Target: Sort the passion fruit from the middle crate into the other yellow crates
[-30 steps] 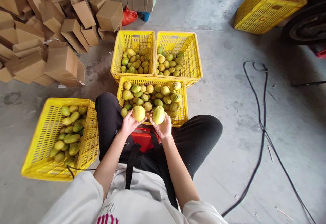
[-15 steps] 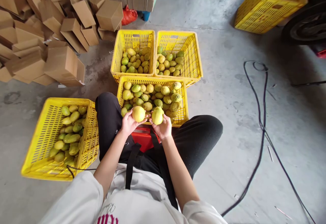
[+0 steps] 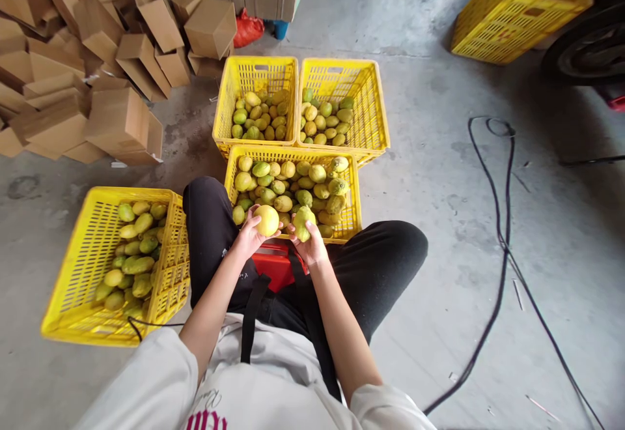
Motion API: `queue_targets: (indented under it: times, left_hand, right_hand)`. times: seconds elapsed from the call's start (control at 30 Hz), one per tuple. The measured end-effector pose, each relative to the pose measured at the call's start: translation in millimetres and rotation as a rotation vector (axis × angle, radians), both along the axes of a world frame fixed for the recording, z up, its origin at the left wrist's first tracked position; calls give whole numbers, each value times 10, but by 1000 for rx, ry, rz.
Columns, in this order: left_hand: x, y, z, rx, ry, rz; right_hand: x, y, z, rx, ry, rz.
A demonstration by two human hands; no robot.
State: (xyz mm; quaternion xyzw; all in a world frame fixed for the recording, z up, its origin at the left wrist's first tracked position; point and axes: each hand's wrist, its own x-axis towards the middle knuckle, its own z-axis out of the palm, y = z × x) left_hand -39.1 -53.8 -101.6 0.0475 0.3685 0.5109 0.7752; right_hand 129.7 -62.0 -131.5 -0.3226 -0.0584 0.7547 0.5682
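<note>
My left hand (image 3: 249,234) is closed around a round yellow fruit (image 3: 267,221), its thumb on the near left side. Beside it, my right hand (image 3: 311,244) grips a greener, bumpy fruit (image 3: 303,221), with the thumb lying across its top. The two fruits are apart, held over the near edge of a yellow crate (image 3: 355,202) filled with yellow and green fruit. Behind that crate, touching it, stand a left crate (image 3: 222,101) and a right crate (image 3: 374,104), each partly filled with similar fruit.
To the left, by my knee, another yellow crate (image 3: 73,267) holds fruit. Cardboard boxes (image 3: 117,120) are piled at the upper left. A red object (image 3: 273,267) is between my legs. Black cable (image 3: 502,241) lies on the floor at right, below a yellow crate (image 3: 522,16) and a wheel.
My right hand has turned the greener fruit, and its thumb has moved onto the top. My left hand's fingers have shifted slightly around the yellow fruit.
</note>
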Motion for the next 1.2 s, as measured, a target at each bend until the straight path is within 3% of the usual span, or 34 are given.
queue_targets:
  times: [0.2, 0.43, 0.6, 0.73, 0.87, 1.03, 1.2]
  left_hand:
    - [12, 4, 1, 4, 41, -28]
    - [14, 31, 32, 92, -88, 23]
    - [6, 35, 1, 70, -33, 39]
    - [-5, 11, -31, 63, 47, -42]
    - [6, 4, -17, 111, 75, -89]
    - [0, 30, 27, 61, -7, -45]
    - [-21, 38, 37, -10, -67, 16]
  right_hand:
    - [8, 16, 21, -2, 33, 49]
    - [14, 32, 110, 64, 121, 30]
    - [38, 29, 53, 12, 127, 43]
    - [33, 17, 14, 42, 64, 39]
    - [-17, 20, 82, 82, 27, 118]
    - [-33, 43, 163, 69, 72, 135]
    - [3, 47, 132, 53, 106, 76]
